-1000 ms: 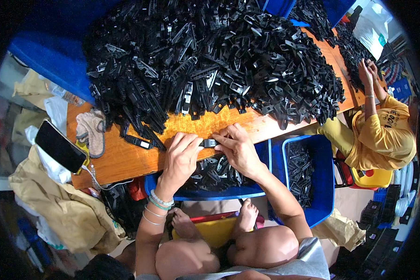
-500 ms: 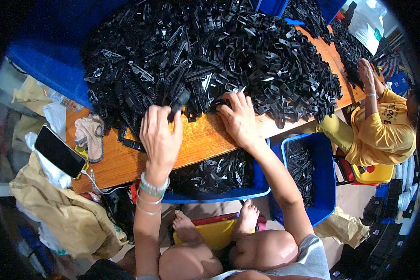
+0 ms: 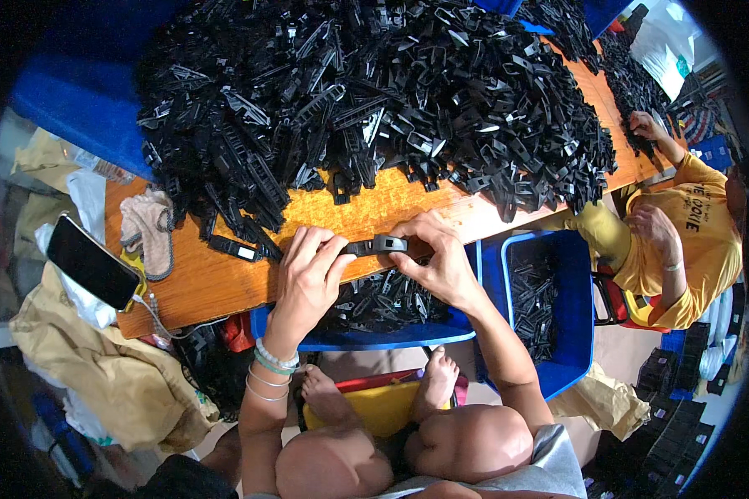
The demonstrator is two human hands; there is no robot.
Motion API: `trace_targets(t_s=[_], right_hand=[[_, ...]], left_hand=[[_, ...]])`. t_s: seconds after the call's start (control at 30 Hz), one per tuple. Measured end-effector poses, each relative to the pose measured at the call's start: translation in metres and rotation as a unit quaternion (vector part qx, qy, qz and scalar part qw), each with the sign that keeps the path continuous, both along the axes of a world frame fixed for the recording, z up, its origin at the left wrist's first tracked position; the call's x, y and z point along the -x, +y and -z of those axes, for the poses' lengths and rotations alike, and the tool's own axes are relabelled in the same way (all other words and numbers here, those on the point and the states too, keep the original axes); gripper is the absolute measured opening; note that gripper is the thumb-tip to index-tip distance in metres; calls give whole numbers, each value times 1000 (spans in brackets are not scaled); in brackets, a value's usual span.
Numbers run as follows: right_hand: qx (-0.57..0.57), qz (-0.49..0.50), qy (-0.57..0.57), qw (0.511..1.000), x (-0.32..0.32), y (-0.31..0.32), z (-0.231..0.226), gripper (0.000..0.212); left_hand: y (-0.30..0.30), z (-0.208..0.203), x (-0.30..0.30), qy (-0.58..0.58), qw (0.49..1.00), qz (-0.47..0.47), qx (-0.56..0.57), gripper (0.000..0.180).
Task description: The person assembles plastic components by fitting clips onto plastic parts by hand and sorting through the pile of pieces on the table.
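Both hands hold one black plastic clip part (image 3: 377, 245) level above the front edge of the wooden table (image 3: 225, 283). My left hand (image 3: 308, 274) pinches its left end, and my right hand (image 3: 433, 258) grips its right end. Just behind them a huge heap of the same black plastic parts (image 3: 374, 108) covers most of the table. Under the hands a blue bin (image 3: 391, 337) holds several black parts.
A second blue bin (image 3: 574, 316) with black parts stands at the right. A person in a yellow shirt (image 3: 682, 241) sits at the table's right end. A phone (image 3: 91, 262) and a folded cloth (image 3: 146, 229) lie at the table's left. Brown bags lie on the floor at the left.
Both hands were reaching into the heap half a second ago. They have come back to the table's front edge and now hold one black part between them.
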State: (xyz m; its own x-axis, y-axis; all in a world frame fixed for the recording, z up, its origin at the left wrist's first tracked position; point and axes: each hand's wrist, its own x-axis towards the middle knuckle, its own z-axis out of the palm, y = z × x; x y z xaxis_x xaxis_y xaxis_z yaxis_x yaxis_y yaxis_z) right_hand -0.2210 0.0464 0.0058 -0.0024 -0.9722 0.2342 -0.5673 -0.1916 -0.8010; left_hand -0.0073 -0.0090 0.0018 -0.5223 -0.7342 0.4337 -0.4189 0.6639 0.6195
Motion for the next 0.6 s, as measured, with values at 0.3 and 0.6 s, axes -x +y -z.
trace_targets(t_s=[0.3,0.6], right_hand=[[-28,-53,-9,998,3,-9,4,29],[-92,-181,-9,979,17,4,-13,29]], left_hand=[[-2,1,6,-4,999,32,28,20],[-18,-9,5,29,999,23,-27,39]])
